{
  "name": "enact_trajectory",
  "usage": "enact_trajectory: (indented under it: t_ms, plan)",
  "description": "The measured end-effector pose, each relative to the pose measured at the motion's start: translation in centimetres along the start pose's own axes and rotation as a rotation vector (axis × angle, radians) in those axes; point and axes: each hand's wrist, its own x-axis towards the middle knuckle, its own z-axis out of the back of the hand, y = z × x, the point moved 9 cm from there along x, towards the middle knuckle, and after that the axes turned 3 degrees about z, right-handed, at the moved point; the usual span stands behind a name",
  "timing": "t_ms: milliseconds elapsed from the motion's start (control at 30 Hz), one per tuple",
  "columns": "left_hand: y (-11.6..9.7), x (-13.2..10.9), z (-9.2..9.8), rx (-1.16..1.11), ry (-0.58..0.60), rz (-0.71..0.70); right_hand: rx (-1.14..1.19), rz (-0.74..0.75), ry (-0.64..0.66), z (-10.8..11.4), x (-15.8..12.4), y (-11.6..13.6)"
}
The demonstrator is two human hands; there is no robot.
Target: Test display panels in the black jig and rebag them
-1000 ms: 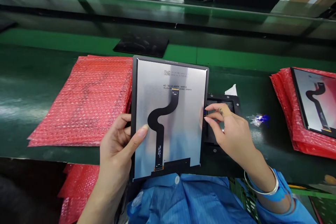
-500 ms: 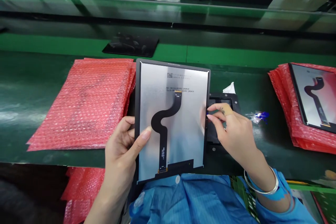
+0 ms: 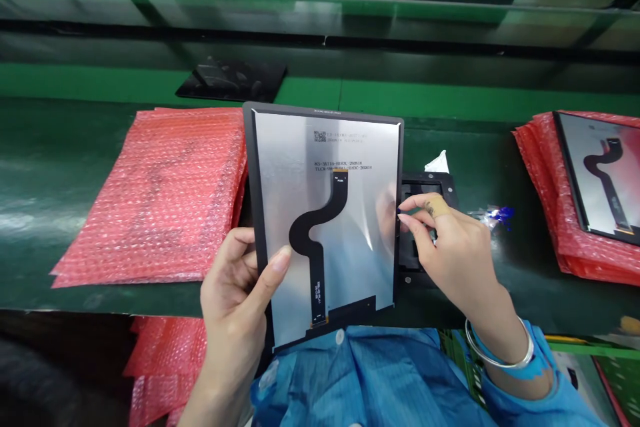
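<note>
A tablet display panel (image 3: 360,233) is held up tilted, its silvery back facing me, with a curved black ribbon cable (image 3: 303,233) running down it. Gripping its left edge is my left hand (image 3: 235,293), thumb on the back and fingers behind. At the right edge, my right hand (image 3: 455,253) pinches thumb and forefinger together; what lies between the fingertips is too small to make out. Partly hidden behind the panel and right hand is a black frame-like fixture (image 3: 430,177) on the bench. A white scrap (image 3: 437,163) sits at its far side.
Red bubble-wrap bags (image 3: 155,200) are stacked at left. Another stack (image 3: 545,193) at right carries a second display panel (image 3: 583,177). A dark flat panel (image 3: 235,80) lies at the back, below a raised shelf (image 3: 320,3). Clear film with blue bits (image 3: 500,215) lies on the bench.
The panel has turned slightly in my left hand, its top-left corner shifting left and its lower edge right. My right hand stays pinched at the right edge, moving slightly right.
</note>
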Motion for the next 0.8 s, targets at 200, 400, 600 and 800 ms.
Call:
enact_trajectory:
  t_ms: [200,400,600,800]
  plan:
    - [-0.1,-0.3,-0.5,0.018,-0.002,-0.007,0.121,-0.137,0.199,-1.4,0.6,-1.8]
    - [1.2,1.3,-0.1,-0.055,0.041,0.033,0.421,-0.329,0.293,-1.2,-0.7,-4.1]
    - [1.7,2.2,0.5,-0.197,0.026,0.084,0.000,-0.684,0.252,3.1,-4.8,-15.9]
    - [2.2,2.5,-1.3,-0.305,0.073,0.153,-0.438,-0.544,0.152,5.1,-4.1,-15.6]
